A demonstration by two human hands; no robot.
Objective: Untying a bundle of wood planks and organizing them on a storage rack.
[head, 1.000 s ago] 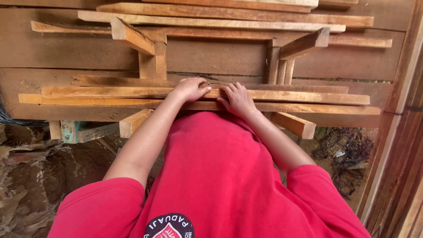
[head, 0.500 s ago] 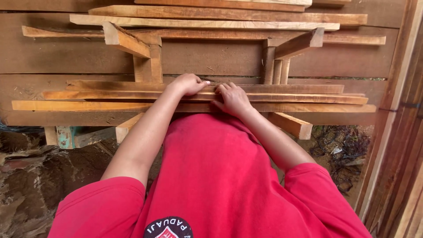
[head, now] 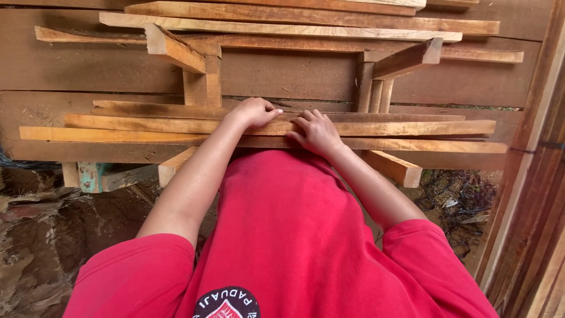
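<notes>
**Both hands on the slat stack, grip only half readable**

Hidden first: your red shirt (head: 282,235) fills the lower centre and covers the near edge of the stack right where your wrists come in. The long ends of the upper boards run out past the top edge. The palm side of both hands faces down, so I can't see any contact under the fingers.

Your left hand (head: 254,112) is curled, knuckles up, fingers bent over the far edge of the middle slat (head: 412,127). It looks like a loose clench on that edge; can't tell if it truly grips.

Your right hand (head: 318,131) lies flatter, fingers spread on top of the same slat, just beside the left hand. Pressing or resting, not wrapped round.

The slat sits mid-frame, long axis left to right across the picture, flat face up. It lies between a darker slat (head: 153,108) behind it and a longer slat (head: 435,145) in front, all three parallel and touching.

Short wooden brackets (head: 406,169) stick out toward you under the stack. Plank wall (head: 282,73) behind.
</notes>
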